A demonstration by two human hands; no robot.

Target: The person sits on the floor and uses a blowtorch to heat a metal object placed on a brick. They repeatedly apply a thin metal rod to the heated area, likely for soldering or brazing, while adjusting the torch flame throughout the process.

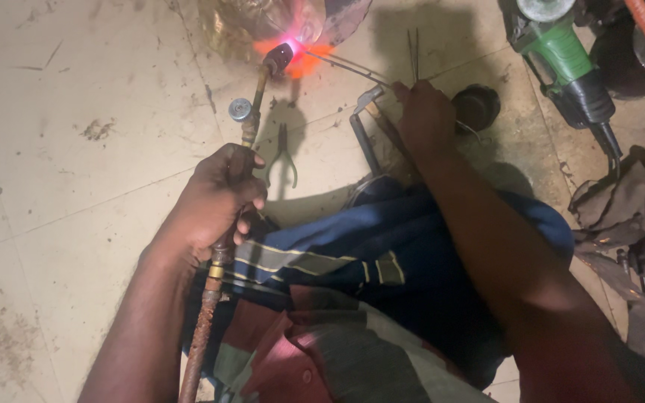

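My left hand [216, 195] clamped on brass gas torch [251, 119] with rusty hose; torch tip glows pink-orange at dented brass-coloured metal vessel [263, 22] on tiled floor [76, 89]. My right hand [427, 119] pinched on thin metal filler rod [349, 67], rod end just beside flame. Small pliers [285, 153] lie on floor between hands. Green angle grinder [561, 56] lies well apart, upper right, near crumpled dark cloth [632, 201].
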